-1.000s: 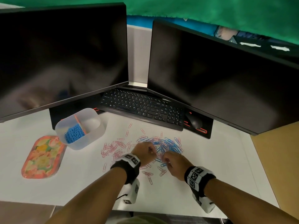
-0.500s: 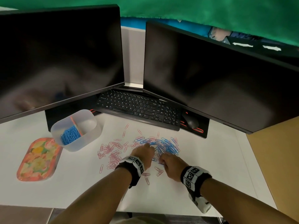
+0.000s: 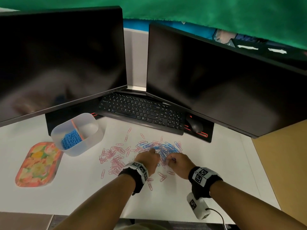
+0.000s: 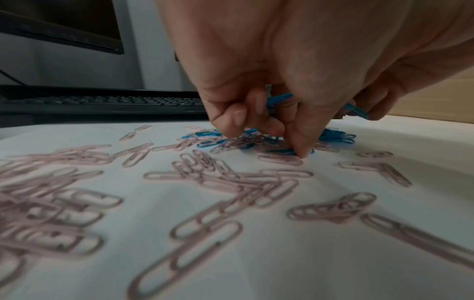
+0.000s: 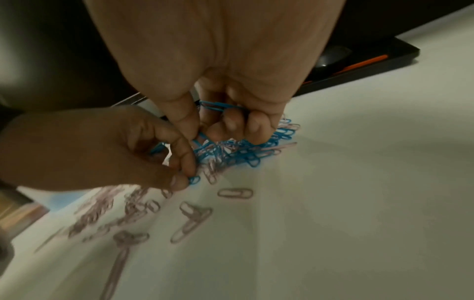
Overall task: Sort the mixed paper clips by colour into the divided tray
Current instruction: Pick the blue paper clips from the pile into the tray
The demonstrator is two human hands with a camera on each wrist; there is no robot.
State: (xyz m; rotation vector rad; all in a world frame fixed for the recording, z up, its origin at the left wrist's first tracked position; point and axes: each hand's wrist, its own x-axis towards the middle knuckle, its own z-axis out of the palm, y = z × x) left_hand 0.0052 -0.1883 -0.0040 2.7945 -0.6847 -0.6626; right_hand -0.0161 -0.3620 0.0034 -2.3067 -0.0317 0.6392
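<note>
Mixed paper clips lie on the white desk: pink clips (image 3: 114,156) spread to the left, blue clips (image 3: 167,147) heaped in the middle. My left hand (image 3: 153,151) is at the near edge of the blue heap; its curled fingers hold blue clips (image 4: 278,99) and it pinches another blue clip (image 5: 193,180) against the desk. My right hand (image 3: 171,161) is beside it, gripping a bunch of blue clips (image 5: 218,106) in its curled fingers. The translucent divided tray (image 3: 93,140) stands at the left, with blue clips (image 3: 71,141) in its left compartment.
A flowered oval dish (image 3: 38,165) lies left of the tray. Behind the clips are a black keyboard (image 3: 141,112), a mouse (image 3: 195,125) and two dark monitors (image 3: 58,63). The desk edge runs near my forearms, and a brown panel (image 3: 282,163) borders it on the right.
Both hands stay at the near edge of the blue heap, close together, with their fingers working at the clips. The tray and dish have not moved.
</note>
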